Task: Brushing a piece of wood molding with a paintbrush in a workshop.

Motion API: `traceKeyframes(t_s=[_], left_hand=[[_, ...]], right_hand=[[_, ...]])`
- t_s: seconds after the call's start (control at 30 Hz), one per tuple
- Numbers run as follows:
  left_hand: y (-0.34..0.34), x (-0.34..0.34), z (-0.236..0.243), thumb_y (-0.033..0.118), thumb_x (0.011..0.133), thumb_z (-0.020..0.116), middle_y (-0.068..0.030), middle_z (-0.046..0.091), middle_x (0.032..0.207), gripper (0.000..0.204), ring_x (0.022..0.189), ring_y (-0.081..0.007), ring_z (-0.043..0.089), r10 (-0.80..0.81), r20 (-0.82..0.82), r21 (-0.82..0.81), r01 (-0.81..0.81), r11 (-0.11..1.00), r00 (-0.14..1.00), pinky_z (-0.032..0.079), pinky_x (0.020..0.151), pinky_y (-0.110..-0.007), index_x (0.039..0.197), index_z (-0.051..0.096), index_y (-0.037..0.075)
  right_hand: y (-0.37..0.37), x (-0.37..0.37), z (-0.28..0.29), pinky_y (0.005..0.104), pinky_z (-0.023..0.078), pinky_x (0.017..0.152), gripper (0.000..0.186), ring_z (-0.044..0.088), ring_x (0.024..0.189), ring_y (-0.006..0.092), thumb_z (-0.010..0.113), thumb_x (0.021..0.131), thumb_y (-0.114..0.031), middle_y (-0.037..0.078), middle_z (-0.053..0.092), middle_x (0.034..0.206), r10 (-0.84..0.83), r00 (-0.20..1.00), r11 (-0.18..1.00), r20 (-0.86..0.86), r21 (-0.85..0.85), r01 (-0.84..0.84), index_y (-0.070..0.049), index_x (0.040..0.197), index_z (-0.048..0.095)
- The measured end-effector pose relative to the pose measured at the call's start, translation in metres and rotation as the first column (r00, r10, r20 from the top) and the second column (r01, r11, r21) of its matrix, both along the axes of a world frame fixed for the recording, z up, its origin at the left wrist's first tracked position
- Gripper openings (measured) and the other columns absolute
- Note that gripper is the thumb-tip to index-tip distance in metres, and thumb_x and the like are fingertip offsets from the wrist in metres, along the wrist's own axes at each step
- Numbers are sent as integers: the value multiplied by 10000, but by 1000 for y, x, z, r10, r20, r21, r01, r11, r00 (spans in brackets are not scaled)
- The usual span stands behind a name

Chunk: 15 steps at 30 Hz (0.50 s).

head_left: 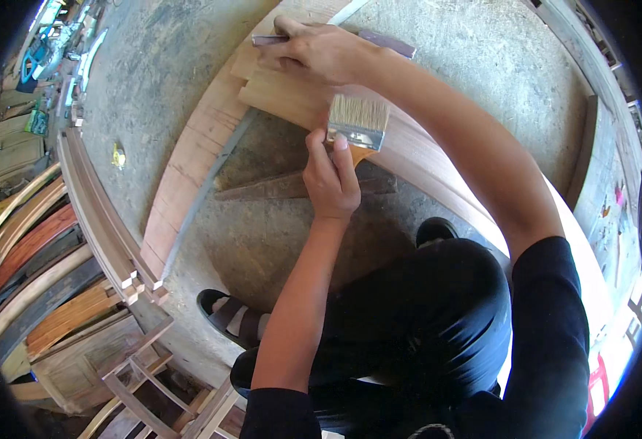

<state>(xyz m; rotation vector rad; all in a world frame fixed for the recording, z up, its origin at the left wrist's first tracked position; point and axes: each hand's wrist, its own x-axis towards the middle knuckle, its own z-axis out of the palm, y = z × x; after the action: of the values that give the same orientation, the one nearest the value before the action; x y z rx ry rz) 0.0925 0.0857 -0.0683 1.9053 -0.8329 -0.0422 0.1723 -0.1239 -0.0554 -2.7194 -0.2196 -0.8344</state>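
Observation:
My left hand [332,175] grips a wide flat paintbrush [359,117] by its metal band and orange handle, pale bristles pointing away from me. Farther off, my right hand [317,53] is closed at the end of a wooden board [288,94]. Its fingers pinch a thin, purplish-brown piece [265,40] that looks like folded sandpaper. A similar purplish-brown strip [390,44] lies beyond my right wrist. The board meets a long curved plank [189,164] on the left, and another pale plank [438,164] runs under my right arm.
On the concrete floor [167,66], a short dark wood strip [292,188] lies between the planks. Long wooden mouldings [98,205] and stacked curved pieces [32,249] fill the left side. A wooden frame [145,380] stands at lower left. More boards [588,146] line the right.

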Motion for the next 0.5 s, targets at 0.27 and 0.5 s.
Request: traceKeyframes(t_s=[0.27, 0.5], left_hand=[[2, 4, 3, 310, 1087, 448, -235, 689, 970, 353, 862, -380, 704, 21, -19, 21, -20, 1000, 1000, 537, 761, -452, 1226, 511, -7], [1, 1, 5, 289, 1093, 454, -229, 688, 976, 329, 872, -377, 705, -4, -74, -28, 2, 1000, 997, 540, 766, -435, 1225, 517, -5]], right_hand=[[12, 2, 24, 506, 548, 846, 338, 697, 957, 397, 512, 1065, -347, 190, 691, 1040, -105, 952, 942, -289, 279, 189, -88, 1273, 579], [27, 20, 34, 470, 558, 831, 348, 705, 956, 353, 551, 1026, -340, 201, 722, 1040, -163, 923, 987, -349, -56, 153, -46, 1124, 710]])
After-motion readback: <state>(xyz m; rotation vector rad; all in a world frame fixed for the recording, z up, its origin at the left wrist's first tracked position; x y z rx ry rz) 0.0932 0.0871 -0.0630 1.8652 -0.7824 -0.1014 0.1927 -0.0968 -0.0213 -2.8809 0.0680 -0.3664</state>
